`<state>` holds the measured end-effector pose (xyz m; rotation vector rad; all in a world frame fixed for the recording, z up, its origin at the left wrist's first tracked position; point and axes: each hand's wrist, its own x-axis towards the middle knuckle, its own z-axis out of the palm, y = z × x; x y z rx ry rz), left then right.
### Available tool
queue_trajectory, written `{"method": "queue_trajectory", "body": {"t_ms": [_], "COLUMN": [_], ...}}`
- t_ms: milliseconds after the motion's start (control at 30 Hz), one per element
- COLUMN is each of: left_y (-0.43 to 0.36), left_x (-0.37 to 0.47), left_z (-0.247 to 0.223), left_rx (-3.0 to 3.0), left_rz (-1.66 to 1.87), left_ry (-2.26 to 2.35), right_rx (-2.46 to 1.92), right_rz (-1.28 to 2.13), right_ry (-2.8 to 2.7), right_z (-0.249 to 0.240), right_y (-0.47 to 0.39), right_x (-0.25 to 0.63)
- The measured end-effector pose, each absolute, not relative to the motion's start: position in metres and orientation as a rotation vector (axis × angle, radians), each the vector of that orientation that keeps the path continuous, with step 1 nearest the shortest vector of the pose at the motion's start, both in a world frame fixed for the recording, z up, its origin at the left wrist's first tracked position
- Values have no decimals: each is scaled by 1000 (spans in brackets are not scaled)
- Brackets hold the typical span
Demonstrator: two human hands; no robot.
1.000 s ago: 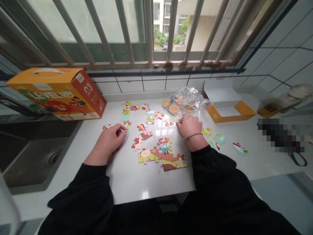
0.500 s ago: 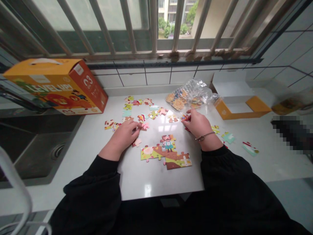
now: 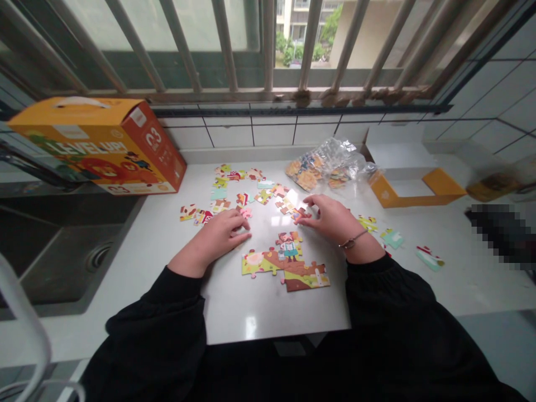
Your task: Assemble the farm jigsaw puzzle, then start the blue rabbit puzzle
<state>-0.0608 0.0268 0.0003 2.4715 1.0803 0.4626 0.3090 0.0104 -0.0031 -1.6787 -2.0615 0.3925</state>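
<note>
Several joined puzzle pieces form a partial picture (image 3: 288, 262) with a small figure, in the middle of the white counter. Up and to its left, my left hand (image 3: 224, 234) rests low over the counter with thumb and fingers apart, beside a pink piece (image 3: 246, 213). My right hand (image 3: 329, 219) has its thumb and index finger around a reddish-brown piece (image 3: 300, 215), close to a pale piece (image 3: 285, 205). More loose pieces (image 3: 218, 193) lie behind my left hand, and a few, such as a light green one (image 3: 392, 238), lie right of my right wrist.
An orange box (image 3: 100, 148) stands at the left beside a dark sink (image 3: 62, 251). At the back lies a clear plastic bag (image 3: 326, 164) of pieces, with an open yellow and white box (image 3: 414, 190) to its right. A barred window is behind.
My right hand has moved left with the reddish-brown piece, and the pale piece now sits further left. My left hand has shifted slightly right and its fingers have spread.
</note>
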Motion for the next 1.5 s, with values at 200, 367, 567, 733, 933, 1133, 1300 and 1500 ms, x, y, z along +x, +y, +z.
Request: {"method": "queue_trajectory", "body": {"t_ms": [200, 367, 567, 733, 933, 1133, 1300, 1500], "left_y": [31, 31, 31, 28, 23, 22, 19, 16], "left_x": [-67, -65, -65, -64, -63, -64, -63, -60], "left_z": [-1, 1, 2, 6, 8, 8, 12, 17], "left_rx": [2472, 2462, 2459, 2443, 2424, 2442, 2456, 2449], "left_rz": [445, 423, 412, 447, 445, 405, 407, 382], "left_ry": [1383, 1487, 1479, 1419, 1179, 1177, 1182, 1167], "right_rx": [-1736, -1888, -1909, -1879, -1742, -1293, -1243, -1268], "right_rz": [473, 550, 418, 454, 686, 1267, 1292, 1260], "right_ry": [-2091, -2005, -2079, -1948, -1797, -1677, -1748, -1782], "right_z": [4, 11, 4, 0, 11, 14, 6, -9], "right_y": [5, 5, 9, 7, 7, -3, -17, -15], "right_x": [305, 304, 309, 312, 300, 255, 216, 204]}}
